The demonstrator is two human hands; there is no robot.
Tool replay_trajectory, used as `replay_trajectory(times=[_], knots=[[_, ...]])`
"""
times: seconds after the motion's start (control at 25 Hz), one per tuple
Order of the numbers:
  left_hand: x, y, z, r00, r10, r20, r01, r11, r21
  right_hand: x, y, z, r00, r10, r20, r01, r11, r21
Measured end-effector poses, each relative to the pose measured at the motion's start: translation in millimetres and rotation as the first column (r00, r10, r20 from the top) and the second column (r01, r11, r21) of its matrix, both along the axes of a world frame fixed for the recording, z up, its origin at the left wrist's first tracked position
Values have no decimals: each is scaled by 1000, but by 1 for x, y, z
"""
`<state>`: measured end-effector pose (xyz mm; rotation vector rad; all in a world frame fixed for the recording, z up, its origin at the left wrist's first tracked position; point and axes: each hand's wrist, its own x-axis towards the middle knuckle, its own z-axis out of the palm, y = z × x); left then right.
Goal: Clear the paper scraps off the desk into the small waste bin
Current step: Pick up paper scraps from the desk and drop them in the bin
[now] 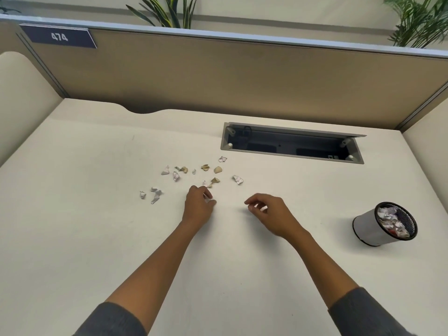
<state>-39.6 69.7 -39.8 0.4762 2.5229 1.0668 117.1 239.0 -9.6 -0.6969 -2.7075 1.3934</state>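
The left hand pinches a white scrap; the right hand hangs loose, empty. Better gather several before going to the waste bin.

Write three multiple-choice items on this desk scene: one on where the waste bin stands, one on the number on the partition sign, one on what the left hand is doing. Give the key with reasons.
1. Where is the waste bin?
A. on the desk's right side
B. beside the sign
C. under the desk

2. What number is on the sign?
A. 747
B. 474
C. 447

3. What is the left hand doing?
A. lying flat and open
B. pinching a white paper scrap
C. holding the bin

Key: 1 A, it stands on the desk, right of the right hand. 2 B, white digits read 474. 3 B, its fingertips close on the scrap.
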Motion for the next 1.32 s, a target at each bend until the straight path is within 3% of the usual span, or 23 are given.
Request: replay_trajectory(times=[0.24,0.44,0.52,0.6,0.64,0.72,0.8,1.12,1.32], knots=[[-2,3,5,999,22,43,-20,998,-52,-72,6,-15,993,-110,53,102,986,135],[3,-12,8,990,94,110,-94,996,-5,-107,-19,-31,993,-101,65,88,980,176],[3,-19,11,959,161,232,-186,978,91,-116,-33,-33,995,-85,51,71,973,221],[1,-26,16,824,177,539,-407,846,344,-124,-44,-34,995,-78,57,60,960,273],[-1,-30,20,708,105,699,-551,700,453,-127,-49,-34,996,-67,57,47,953,301],[-5,-40,22,487,-108,866,-788,373,490,-131,-55,-34,998,-21,51,3,942,335],[-8,-48,22,393,-229,890,-869,223,441,-134,-59,-34,998,39,52,-54,939,340],[-5,-56,20,344,-310,886,-893,183,411,-133,-80,-30,979,203,26,-201,923,328],[2,-50,18,355,-256,899,-896,183,405,-108,-76,-29,993,109,33,-114,968,225]])
